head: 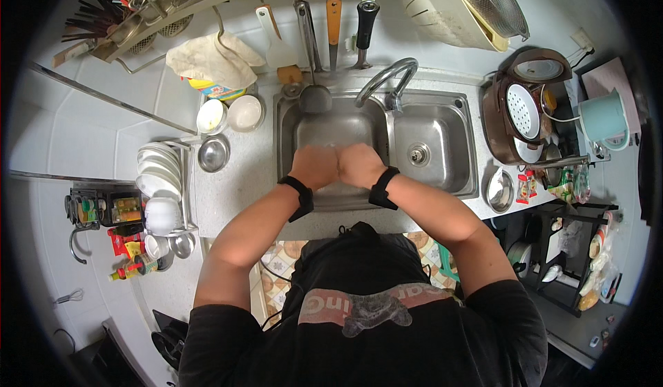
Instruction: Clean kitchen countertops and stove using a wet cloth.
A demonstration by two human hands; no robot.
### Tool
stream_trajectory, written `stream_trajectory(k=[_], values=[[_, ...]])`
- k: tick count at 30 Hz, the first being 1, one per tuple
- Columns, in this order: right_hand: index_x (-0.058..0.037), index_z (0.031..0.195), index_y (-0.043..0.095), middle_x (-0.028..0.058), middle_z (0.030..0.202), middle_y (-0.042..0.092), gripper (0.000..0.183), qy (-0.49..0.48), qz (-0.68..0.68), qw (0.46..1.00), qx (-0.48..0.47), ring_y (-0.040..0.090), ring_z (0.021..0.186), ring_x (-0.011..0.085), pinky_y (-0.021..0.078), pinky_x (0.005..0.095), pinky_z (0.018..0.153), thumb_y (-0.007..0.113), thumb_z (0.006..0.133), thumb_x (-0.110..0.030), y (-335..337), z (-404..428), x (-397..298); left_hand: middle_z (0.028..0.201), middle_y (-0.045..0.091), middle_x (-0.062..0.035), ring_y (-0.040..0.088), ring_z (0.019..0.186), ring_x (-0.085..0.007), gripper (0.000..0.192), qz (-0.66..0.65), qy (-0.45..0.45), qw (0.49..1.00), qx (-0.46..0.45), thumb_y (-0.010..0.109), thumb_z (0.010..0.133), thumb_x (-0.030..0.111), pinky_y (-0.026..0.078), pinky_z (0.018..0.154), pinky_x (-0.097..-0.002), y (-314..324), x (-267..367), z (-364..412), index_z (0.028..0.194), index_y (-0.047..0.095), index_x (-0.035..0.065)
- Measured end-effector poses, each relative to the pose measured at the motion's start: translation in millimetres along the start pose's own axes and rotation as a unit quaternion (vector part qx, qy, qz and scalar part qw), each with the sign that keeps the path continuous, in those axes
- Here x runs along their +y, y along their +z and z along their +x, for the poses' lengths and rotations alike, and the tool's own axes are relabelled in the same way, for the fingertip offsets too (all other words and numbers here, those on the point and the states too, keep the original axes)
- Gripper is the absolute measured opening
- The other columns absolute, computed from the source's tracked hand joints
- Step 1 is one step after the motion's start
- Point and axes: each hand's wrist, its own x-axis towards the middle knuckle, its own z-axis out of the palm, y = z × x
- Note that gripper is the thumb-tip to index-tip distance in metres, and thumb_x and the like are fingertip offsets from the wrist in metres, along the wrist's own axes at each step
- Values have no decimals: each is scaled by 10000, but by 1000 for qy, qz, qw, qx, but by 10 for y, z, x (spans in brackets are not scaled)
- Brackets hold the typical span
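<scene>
My left hand and my right hand meet side by side over the left basin of a stainless steel sink. Each wrist wears a black band. The fingers point away from me and are blurred, so whether anything is between them is hidden. The curved chrome faucet stands behind, between the two basins, its spout over the left basin. A ladle or turner with a dark metal head hangs at the left basin's back edge.
Bowls and a metal bowl stand left of the sink, beside a rack of plates. An open brown rice cooker and a metal dish are on the right. Utensils hang behind, including an orange-handled one.
</scene>
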Motion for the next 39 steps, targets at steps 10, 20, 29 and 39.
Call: stream_trajectory(k=[10,20,29,39], values=[[6,968,592,231,879,633,305,10,93,995,-29,600,889,408,485,455,792,624,728,-179,-22,58,94,837,661,-124,654,785,-326,145,-4,13,1000,18,607,746,153,526,660,-402,53,-119,43,881,610,99],[-71,1202,572,158,1090,564,332,-138,245,947,156,557,943,365,453,392,824,568,871,-93,-318,-382,177,942,611,-49,598,925,-208,372,-427,39,897,109,705,801,138,479,801,-311,-306,-239,-362,1127,542,62],[-1,986,551,64,874,581,167,-87,483,838,238,558,765,105,458,246,652,607,829,-17,-460,-468,-47,1252,506,-93,434,1171,-134,412,-479,-2,859,182,594,898,108,298,1037,-293,-150,111,-638,1277,463,13],[-107,710,422,-86,683,426,283,-50,600,795,75,366,612,8,320,182,518,631,898,-136,-555,-795,-382,935,625,-31,570,802,-96,214,-490,1,850,196,576,912,79,468,734,-238,-405,60,-986,1101,630,-4]])
